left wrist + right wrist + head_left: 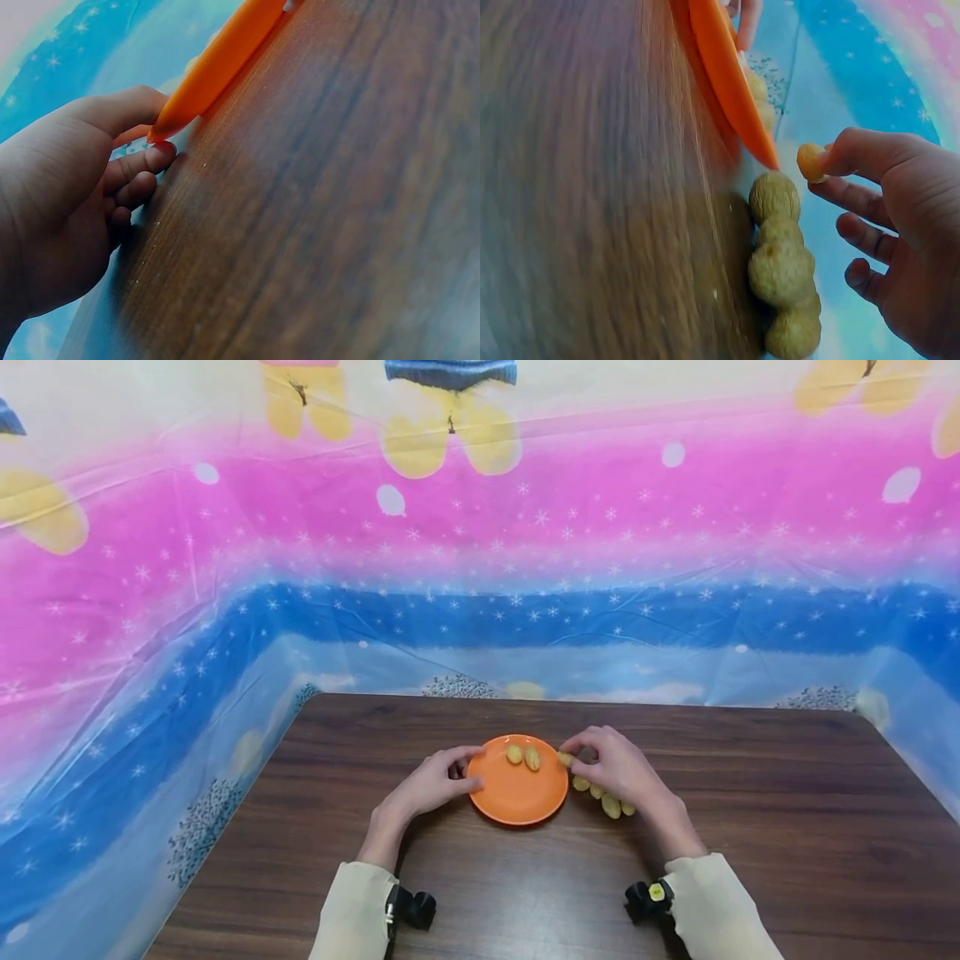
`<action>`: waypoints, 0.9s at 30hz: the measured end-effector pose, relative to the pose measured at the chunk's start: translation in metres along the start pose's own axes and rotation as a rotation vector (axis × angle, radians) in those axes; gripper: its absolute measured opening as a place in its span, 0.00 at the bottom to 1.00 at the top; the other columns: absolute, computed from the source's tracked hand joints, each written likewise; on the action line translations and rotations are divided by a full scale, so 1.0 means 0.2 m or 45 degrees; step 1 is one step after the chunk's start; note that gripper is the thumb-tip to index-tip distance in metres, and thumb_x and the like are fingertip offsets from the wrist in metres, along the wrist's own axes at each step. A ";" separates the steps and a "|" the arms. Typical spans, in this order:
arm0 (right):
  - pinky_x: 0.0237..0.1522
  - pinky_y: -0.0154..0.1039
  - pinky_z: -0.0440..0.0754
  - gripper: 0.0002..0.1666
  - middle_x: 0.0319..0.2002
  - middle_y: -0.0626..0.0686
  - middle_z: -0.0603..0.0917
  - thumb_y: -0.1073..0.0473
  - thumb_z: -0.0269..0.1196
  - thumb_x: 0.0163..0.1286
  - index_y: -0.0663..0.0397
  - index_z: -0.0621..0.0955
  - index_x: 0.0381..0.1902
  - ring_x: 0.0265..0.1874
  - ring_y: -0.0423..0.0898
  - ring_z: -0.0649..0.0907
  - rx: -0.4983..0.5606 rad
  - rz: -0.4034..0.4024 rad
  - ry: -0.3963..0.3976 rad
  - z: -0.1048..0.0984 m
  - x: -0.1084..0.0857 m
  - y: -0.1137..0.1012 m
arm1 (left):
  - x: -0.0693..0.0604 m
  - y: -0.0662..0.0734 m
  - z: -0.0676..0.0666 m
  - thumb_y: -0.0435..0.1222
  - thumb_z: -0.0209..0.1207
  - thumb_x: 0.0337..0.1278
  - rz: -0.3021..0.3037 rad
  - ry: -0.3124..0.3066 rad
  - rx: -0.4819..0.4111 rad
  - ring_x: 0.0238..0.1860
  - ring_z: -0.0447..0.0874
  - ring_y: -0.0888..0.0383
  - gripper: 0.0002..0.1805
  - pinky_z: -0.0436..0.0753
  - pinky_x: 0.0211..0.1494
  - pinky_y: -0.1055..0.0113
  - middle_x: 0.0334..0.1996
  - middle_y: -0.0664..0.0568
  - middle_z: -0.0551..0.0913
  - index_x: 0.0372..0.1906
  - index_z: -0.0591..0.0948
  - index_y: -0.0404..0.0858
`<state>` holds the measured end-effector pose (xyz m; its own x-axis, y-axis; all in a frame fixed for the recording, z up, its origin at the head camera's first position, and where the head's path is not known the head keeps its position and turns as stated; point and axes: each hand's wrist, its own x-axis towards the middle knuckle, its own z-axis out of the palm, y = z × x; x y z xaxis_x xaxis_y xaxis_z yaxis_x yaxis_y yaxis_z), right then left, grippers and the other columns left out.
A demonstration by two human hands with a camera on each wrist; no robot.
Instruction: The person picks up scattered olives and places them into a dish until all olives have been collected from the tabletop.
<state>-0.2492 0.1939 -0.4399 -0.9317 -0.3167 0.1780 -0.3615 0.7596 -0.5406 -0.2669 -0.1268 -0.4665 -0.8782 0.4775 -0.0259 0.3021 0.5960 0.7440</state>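
We can read no words, brands or numbers in any of the three views. The closest thing to a label that we find is a small yellow-green square patch (pixel 657 892) on the black wrist-worn device (pixel 639 903) beside the cream-coloured fabric right sleeve (pixel 722 906) (it seems to bear a mark, too small for us to make out). On the black wrist-worn device (pixel 422 911) at the cream-coloured fabric left sleeve (pixel 352 910) we see a pale patch (pixel 390 912), with no lettering legible to us.
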 end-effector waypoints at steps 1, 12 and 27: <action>0.37 0.40 0.75 0.11 0.42 0.44 0.84 0.55 0.67 0.67 0.43 0.88 0.47 0.36 0.44 0.75 0.001 -0.001 0.003 0.01 0.00 -0.01 | 0.00 0.00 0.00 0.48 0.64 0.62 0.000 0.001 0.000 0.38 0.72 0.57 0.30 0.73 0.40 0.65 0.41 0.54 0.76 0.69 0.73 0.51; 0.30 0.37 0.77 0.13 0.43 0.47 0.84 0.56 0.67 0.66 0.45 0.88 0.48 0.31 0.44 0.75 0.085 0.058 0.020 0.06 0.00 -0.05 | 0.00 0.01 0.00 0.49 0.64 0.63 0.009 -0.011 -0.008 0.38 0.72 0.56 0.30 0.73 0.40 0.65 0.41 0.54 0.76 0.69 0.73 0.53; 0.43 0.42 0.75 0.11 0.43 0.46 0.84 0.57 0.67 0.66 0.46 0.88 0.46 0.40 0.45 0.75 -0.039 -0.002 0.036 0.13 0.02 -0.07 | -0.01 0.00 0.00 0.48 0.64 0.63 0.001 -0.013 -0.007 0.38 0.72 0.57 0.30 0.73 0.39 0.65 0.41 0.54 0.75 0.69 0.73 0.53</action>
<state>-0.2468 0.1665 -0.4531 -0.9316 -0.3019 0.2024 -0.3634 0.7765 -0.5148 -0.2661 -0.1279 -0.4662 -0.8743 0.4844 -0.0324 0.3005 0.5925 0.7474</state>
